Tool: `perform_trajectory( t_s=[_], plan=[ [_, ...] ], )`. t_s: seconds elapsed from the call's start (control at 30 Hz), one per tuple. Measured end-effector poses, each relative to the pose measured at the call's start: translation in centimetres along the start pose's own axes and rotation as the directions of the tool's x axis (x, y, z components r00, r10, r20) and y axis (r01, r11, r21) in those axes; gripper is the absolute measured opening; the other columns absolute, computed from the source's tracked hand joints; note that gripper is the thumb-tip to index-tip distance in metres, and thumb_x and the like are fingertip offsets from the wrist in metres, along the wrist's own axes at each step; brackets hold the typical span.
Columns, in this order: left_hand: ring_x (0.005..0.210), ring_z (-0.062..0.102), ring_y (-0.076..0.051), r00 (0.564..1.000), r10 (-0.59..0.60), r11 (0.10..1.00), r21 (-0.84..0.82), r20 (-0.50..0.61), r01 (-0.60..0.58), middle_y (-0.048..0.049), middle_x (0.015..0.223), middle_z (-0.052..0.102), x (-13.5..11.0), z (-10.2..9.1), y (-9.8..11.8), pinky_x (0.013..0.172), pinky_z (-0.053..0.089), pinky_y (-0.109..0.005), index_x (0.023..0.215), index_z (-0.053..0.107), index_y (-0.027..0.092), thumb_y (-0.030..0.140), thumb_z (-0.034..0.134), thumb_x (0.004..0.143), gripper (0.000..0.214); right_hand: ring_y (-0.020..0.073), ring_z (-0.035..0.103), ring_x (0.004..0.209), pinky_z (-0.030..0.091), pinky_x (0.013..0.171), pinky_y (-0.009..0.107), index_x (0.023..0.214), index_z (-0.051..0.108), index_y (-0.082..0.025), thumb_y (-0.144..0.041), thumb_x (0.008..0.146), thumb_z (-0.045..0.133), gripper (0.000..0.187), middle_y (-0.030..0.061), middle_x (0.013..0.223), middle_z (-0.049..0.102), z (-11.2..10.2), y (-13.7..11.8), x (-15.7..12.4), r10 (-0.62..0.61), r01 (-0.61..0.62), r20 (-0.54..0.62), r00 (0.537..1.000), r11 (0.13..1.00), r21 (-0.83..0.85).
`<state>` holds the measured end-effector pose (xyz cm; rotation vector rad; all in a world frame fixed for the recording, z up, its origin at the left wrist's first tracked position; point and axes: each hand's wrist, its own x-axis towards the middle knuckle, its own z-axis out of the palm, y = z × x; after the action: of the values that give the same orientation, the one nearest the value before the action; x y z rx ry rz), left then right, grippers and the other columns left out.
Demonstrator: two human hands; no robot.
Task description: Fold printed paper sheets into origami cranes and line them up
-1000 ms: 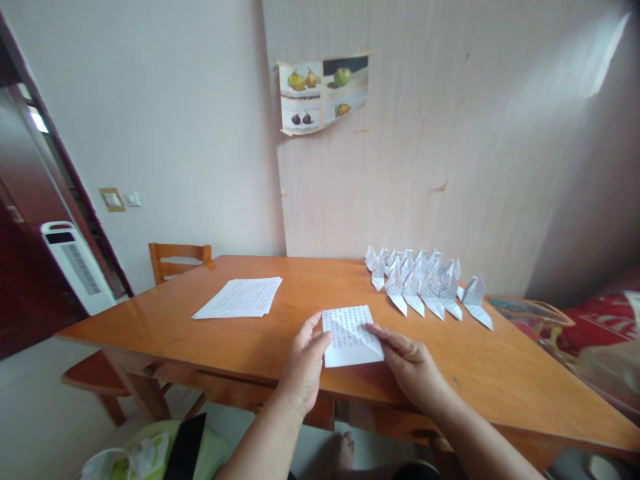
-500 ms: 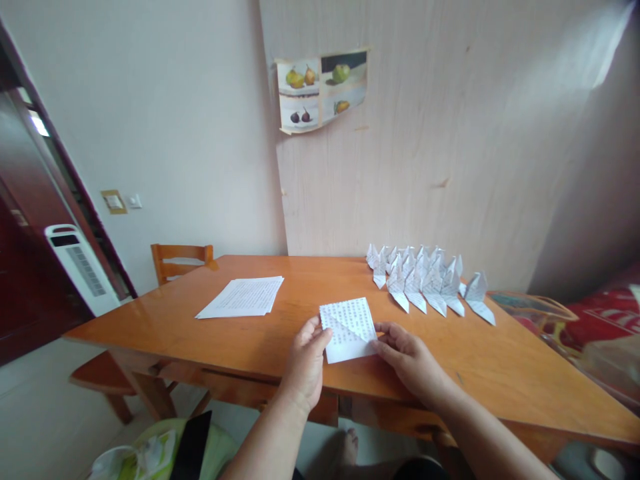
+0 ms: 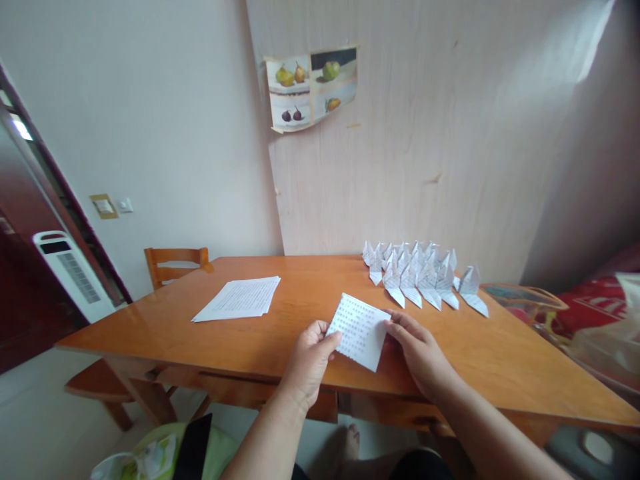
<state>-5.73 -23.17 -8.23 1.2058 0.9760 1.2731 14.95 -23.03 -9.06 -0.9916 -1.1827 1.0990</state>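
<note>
A folded square of printed paper [image 3: 359,331] is held up over the front edge of the wooden table, its lines of text facing me. My left hand [image 3: 311,360] pinches its left corner, thumb on top. At the upper right corner, my right hand [image 3: 415,347] grips it between thumb and fingers. Behind it to the right, several folded paper figures [image 3: 417,280] with pointed tips stand in rows, one of them a little apart on the right. To the left lies a stack of printed sheets [image 3: 239,298].
The wooden table [image 3: 165,327] reaches back to the wall. A wooden chair [image 3: 175,260] stands at its far left and a stool [image 3: 100,383] near its left end. Bags [image 3: 600,313] lie beyond the right edge. A green seat [image 3: 220,447] with a black flat object is below.
The folded paper has been turned; a plain text side now shows where a diagonal fold showed. My right hand has shifted to its upper corner, and the view has swung slightly right.
</note>
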Motion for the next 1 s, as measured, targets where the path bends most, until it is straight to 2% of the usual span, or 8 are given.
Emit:
perform_trajectory(
  t_s=[0.13, 0.23, 0.57, 1.0],
  plan=[
    [0.078, 0.060, -0.016, 0.999, -0.007, 1.000, -0.002, -0.046, 0.007, -0.0051, 0.090, 0.072, 0.1, 0.1, 0.1, 0.067, 0.040, -0.025, 0.089, 0.063, 0.018, 0.037, 0.075, 0.077, 0.025, 0.0236, 0.065, 0.088, 0.050, 0.082, 0.036, 0.099, 0.071, -0.022, -0.046, 0.083, 0.069, 0.030, 0.0051, 0.094, 0.073, 0.7, -0.6, -0.2, -0.002, 0.001, 0.152, 0.988, 1.000, 0.005],
    [0.080, 0.060, -0.016, 0.999, -0.002, 1.000, 0.005, -0.048, 0.003, -0.0059, 0.091, 0.072, 0.1, 0.1, 0.1, 0.068, 0.041, -0.025, 0.091, 0.062, 0.018, 0.036, 0.073, 0.079, 0.025, 0.0227, 0.064, 0.088, 0.049, 0.082, 0.036, 0.096, 0.069, -0.021, -0.046, 0.084, 0.068, 0.028, 0.0049, 0.094, 0.073, 0.8, -0.3, -0.2, -0.017, 0.021, 0.205, 0.979, 1.000, -0.021],
    [0.087, 0.063, -0.017, 1.000, -0.020, 1.000, 0.020, -0.010, 0.020, -0.0072, 0.098, 0.073, 0.2, 0.0, 0.0, 0.070, 0.042, -0.025, 0.098, 0.063, 0.017, 0.025, 0.067, 0.079, 0.021, 0.0166, 0.056, 0.068, 0.045, 0.067, 0.030, 0.085, 0.067, -0.021, -0.050, 0.080, 0.070, 0.030, 0.0009, 0.076, 0.067, 0.7, 0.0, 0.1, -0.039, 0.046, 0.134, 0.990, 0.998, -0.052],
    [0.086, 0.063, -0.018, 1.000, -0.019, 1.000, -0.005, 0.002, 0.019, -0.0070, 0.097, 0.073, 0.0, 0.1, 0.4, 0.072, 0.043, -0.026, 0.093, 0.067, 0.017, 0.018, 0.061, 0.074, 0.020, 0.0181, 0.059, 0.071, 0.046, 0.068, 0.031, 0.092, 0.068, -0.020, -0.052, 0.081, 0.068, 0.034, 0.0030, 0.084, 0.070, 0.4, 0.5, 0.3, -0.041, 0.047, 0.094, 0.995, 0.997, -0.066]
  ],
)
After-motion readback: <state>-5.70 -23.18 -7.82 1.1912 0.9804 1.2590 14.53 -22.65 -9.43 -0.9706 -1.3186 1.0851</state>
